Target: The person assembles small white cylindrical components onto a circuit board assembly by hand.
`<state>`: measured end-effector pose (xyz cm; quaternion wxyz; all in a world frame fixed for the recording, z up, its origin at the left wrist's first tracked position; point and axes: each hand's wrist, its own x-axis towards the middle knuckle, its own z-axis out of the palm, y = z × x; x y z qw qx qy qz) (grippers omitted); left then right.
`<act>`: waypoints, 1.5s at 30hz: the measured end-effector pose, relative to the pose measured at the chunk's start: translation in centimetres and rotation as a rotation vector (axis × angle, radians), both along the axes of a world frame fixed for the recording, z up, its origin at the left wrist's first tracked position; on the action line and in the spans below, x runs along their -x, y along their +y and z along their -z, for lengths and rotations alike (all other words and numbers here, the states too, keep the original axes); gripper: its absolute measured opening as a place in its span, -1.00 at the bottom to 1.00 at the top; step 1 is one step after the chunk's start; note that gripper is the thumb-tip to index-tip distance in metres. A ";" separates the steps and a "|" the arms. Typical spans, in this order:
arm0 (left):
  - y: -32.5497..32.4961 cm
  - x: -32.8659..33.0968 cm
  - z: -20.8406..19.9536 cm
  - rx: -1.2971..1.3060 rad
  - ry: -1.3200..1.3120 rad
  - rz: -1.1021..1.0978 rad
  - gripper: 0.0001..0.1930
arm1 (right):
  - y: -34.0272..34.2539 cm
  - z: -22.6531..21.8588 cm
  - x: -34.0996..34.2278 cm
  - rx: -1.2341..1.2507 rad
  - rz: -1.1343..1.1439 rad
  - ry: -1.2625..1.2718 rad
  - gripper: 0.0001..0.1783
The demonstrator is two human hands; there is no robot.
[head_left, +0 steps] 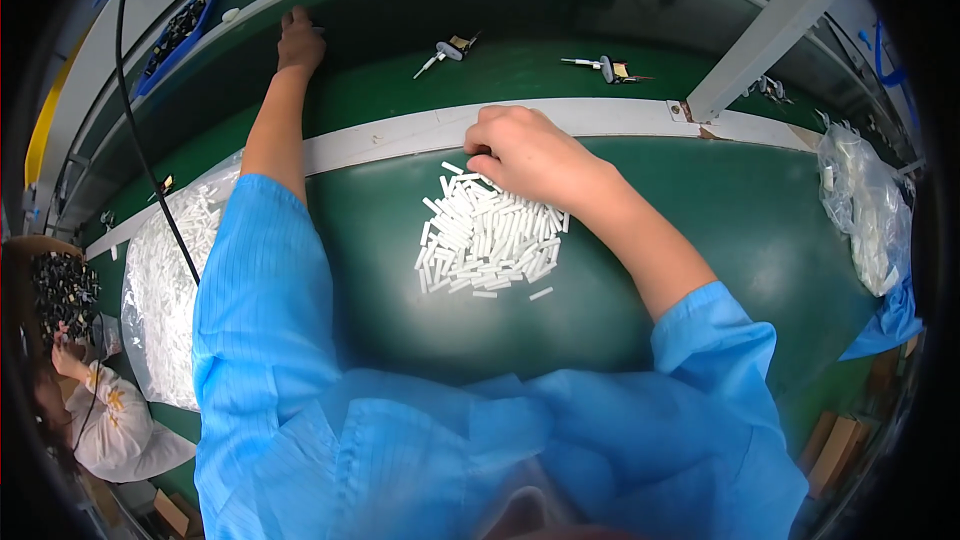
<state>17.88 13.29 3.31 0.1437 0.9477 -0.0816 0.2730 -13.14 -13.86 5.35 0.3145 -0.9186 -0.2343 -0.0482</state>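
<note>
"Taking the pile of short white tubes as our landmark, what is farthest left of it?"

"A co-worker's hand, by a heap of small dark parts. Nearer the pile, but left of it, lies a large clear plastic bag full of white pieces. Farther off, beyond the pile to the left, is a blue plastic tray of dark parts."

"And the left hand?"

"Stretched out beyond the pile and to its left, over a dark green strip behind a white rail. Something small and dark shows beside its fingers; I can't tell whether they are apart or clamped on it."

"Next?"

"A grey device with a white tip, on the strip straight beyond the pile. The pile itself is spread loose on the green bench."

"The right hand?"

"At the pile's far edge, fingers curled downward. Their tips are hidden, so I can't tell if they pinch a tube."

"Right of that?"

"A second grey device, beyond the pile to its right, and a crumpled clear bag well to the pile's right."
</note>
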 end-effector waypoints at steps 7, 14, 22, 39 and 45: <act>-1.9 0.5 -0.7 0.014 0.003 -0.049 -0.50 | 1.2 -0.9 1.7 0.317 0.095 -0.180 -0.91; -5.9 7.8 -1.9 0.483 0.336 0.143 -0.67 | 0.3 -0.8 1.6 0.288 0.124 -0.246 -0.93; -12.1 16.0 -0.1 1.891 0.900 0.946 -0.72 | -1.3 0.5 -2.1 -0.223 0.198 0.085 -0.84; -13.9 17.9 -0.1 2.201 0.980 0.999 -0.87 | -0.5 2.0 -2.6 -0.604 0.334 0.329 -0.75; -14.2 17.9 -0.1 2.212 1.000 1.027 -0.87 | -0.7 1.8 -2.8 -0.591 0.301 0.345 -0.75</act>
